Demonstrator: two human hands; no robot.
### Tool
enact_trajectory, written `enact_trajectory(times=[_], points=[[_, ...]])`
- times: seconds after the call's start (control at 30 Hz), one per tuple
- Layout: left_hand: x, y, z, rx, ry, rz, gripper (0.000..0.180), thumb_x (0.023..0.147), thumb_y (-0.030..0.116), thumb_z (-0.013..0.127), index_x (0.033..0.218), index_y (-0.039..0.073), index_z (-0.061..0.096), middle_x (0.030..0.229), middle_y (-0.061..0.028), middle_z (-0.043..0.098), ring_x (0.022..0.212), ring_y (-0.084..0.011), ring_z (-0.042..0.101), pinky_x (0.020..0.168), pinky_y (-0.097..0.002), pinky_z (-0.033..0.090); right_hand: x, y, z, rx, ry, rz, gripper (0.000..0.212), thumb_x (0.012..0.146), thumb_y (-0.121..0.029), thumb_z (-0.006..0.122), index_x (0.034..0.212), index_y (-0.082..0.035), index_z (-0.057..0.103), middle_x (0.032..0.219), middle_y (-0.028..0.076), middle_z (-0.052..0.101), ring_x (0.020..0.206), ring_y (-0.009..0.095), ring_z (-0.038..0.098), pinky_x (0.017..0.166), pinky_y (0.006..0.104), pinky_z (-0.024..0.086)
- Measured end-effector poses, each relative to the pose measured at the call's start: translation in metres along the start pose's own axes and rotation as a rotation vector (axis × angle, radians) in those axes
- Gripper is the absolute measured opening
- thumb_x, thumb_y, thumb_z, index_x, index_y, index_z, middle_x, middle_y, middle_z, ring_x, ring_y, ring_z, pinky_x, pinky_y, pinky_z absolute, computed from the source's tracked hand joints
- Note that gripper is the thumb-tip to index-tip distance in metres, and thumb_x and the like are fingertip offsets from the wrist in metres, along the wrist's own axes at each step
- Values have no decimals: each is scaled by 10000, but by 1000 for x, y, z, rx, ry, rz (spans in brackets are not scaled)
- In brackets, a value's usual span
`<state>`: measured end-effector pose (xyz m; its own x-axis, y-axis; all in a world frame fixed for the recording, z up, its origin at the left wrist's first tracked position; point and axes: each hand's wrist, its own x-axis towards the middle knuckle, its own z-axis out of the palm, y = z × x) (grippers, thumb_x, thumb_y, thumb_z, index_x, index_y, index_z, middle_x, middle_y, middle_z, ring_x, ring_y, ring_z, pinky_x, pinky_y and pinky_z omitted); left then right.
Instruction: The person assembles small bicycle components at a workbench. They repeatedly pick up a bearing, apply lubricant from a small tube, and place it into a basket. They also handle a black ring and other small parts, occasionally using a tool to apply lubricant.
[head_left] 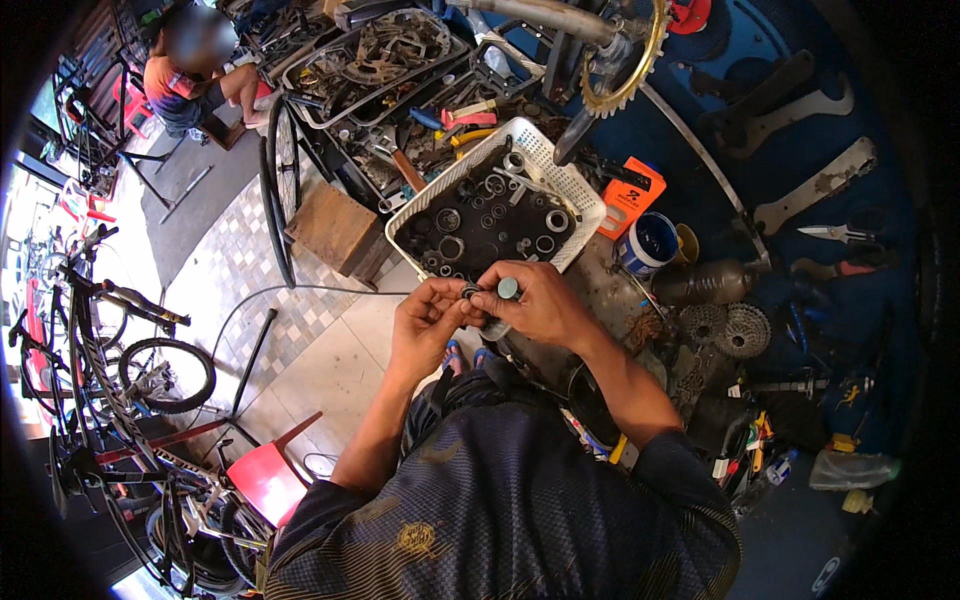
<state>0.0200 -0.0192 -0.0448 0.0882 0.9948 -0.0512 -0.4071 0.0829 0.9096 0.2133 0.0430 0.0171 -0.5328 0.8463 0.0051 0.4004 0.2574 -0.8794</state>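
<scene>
Upper garment, below both the left hand (428, 325) and the right hand (540, 308): a dark navy to black short-sleeved shirt (560, 490) of fabric with a fine checked texture. Directly below the left hand, a round yellow-gold printed emblem (416, 538); its detail is too small to tell. Thin yellowish stripes (655, 560) run across the lower cloth, below and right of the right hand. Dark left sleeve (318, 512) and dark right sleeve (672, 465) stop short of the bare forearms. Just below the hands: a dark lower garment (432, 405) and blue-strapped open footwear (484, 355).
</scene>
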Motion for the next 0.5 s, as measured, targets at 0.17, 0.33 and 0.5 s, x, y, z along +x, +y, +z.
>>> enact_trajectory(times=[0.17, 0.33, 0.5], points=[[11, -10, 6, 71, 44, 61, 277, 943, -49, 674, 1208, -15, 602, 1010, -77, 704, 890, -132, 697, 770, -267, 588, 6, 7, 2, -153, -21, 76, 305, 926, -317, 733, 989, -22, 686, 910, 189, 716, 827, 363, 706, 735, 453, 532], [28, 12, -4, 726, 120, 169, 429, 866, -18, 751, 1272, 45, 630, 1058, -97, 689, 858, -141, 680, 717, -291, 566, 30, 42, -21, -468, -40, 164, 305, 929, -317, 720, 1036, -32, 713, 969, 216, 723, 916, 392, 707, 815, 500, 536], [76, 40, -24, 1210, 110, 404, 369, 880, 85, 749, 1239, 46, 677, 1122, -163, 692, 902, -300, 706, 777, -376, 575, 65, 97, -36, -748, -129, 398, 281, 914, -278, 740, 1082, -53, 738, 987, 186, 744, 977, 368, 709, 847, 486, 542]])
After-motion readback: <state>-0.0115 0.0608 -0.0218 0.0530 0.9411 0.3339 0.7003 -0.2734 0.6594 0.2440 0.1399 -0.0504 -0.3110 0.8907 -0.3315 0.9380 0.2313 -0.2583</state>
